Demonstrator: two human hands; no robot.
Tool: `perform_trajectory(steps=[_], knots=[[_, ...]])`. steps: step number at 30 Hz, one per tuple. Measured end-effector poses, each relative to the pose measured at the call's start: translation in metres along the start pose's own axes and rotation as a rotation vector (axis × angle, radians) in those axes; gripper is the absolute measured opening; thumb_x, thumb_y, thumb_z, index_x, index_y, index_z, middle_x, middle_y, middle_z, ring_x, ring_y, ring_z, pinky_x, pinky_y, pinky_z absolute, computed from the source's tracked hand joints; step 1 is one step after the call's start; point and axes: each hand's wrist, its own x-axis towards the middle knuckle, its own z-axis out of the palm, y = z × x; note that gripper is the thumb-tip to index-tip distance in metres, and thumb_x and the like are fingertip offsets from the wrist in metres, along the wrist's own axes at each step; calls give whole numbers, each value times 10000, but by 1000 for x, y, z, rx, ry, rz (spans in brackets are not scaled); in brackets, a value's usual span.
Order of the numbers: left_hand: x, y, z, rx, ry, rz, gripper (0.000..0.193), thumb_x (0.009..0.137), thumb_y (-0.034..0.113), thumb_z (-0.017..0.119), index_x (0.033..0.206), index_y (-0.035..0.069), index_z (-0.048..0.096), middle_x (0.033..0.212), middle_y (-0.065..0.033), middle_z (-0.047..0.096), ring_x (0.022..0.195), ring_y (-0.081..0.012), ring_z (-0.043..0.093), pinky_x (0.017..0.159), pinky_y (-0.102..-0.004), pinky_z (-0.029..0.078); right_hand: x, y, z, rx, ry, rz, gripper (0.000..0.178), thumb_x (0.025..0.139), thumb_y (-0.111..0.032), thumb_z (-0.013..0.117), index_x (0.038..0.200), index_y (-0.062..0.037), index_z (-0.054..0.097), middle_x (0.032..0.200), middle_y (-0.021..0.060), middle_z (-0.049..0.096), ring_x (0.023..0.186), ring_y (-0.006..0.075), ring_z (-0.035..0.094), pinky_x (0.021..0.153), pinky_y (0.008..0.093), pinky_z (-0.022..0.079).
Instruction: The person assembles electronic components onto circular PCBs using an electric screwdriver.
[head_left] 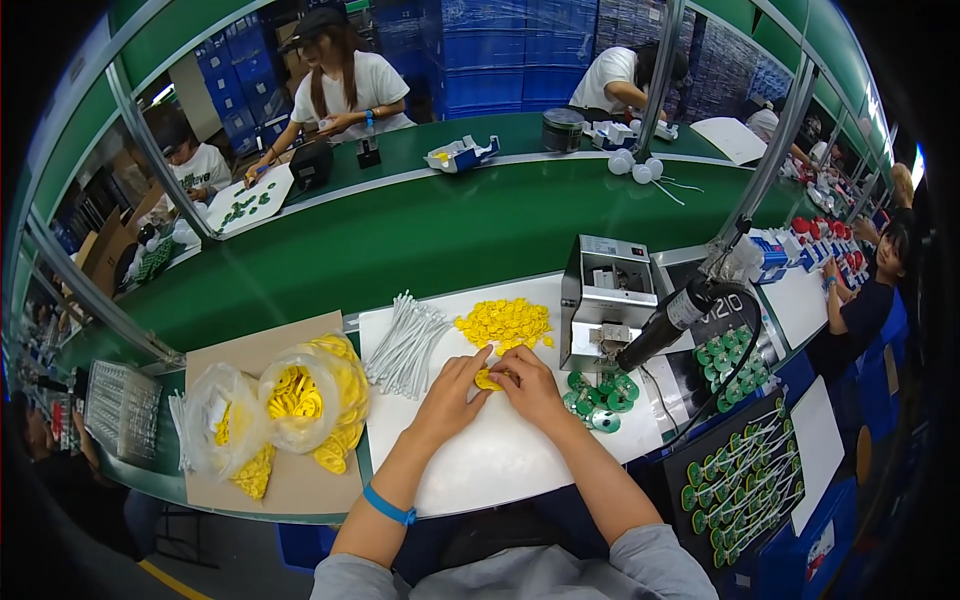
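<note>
One white board (455, 485) bears a yellow pile (508, 322) that a stray knuckle could scatter; just nearer the body, the left hand (450, 393) and right hand (532, 385) pinch a yellow disc (487, 380), which a slack grip could drop.

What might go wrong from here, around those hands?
The small yellow piece between the left hand and right hand might slip and get lost in the yellow pile just beyond. The right hand might nudge the green boards to its right. The bag of yellow pieces looks open, so a bump might spill some.
</note>
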Motion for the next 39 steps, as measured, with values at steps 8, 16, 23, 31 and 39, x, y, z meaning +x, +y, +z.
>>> perform_trajectory(steps=[8,16,23,31,39], knots=[[1,1,1,16,-2,17,752,792,-11,744,1483,42,452,1105,-171,607,1065,-358,551,939,-416,477,-1,-2,-2,26,13,5,100,856,-24,744,937,-4,688,937,77,602,655,184,570,617,315,469],[4,4,4,45,-10,33,739,796,-15,741,1477,50,462,1106,-161,600,1058,-349,551,940,-406,475,3,-3,-8,-8,-12,116,195,855,-75,759,954,-20,601,917,102,617,654,240,616,617,362,496],[7,3,13,46,-18,44,736,791,-7,747,1470,39,466,1086,-155,603,1043,-343,554,930,-403,477,-1,6,-11,-42,11,38,172,884,-78,725,971,-24,587,945,128,622,728,297,656,646,389,520],[7,3,27,129,-39,-94,895,729,220,890,1481,22,447,934,-157,641,912,-306,607,807,-399,518,-10,17,-16,-80,86,7,117,961,-141,621,999,-35,590,975,147,620,837,371,664,702,441,543],[9,26,42,-65,-188,-191,901,770,210,858,1532,69,399,940,-135,657,859,-281,635,795,-365,535,-24,16,-45,-209,248,-129,99,933,-130,645,964,-41,618,930,124,636,809,352,655,696,434,531]])
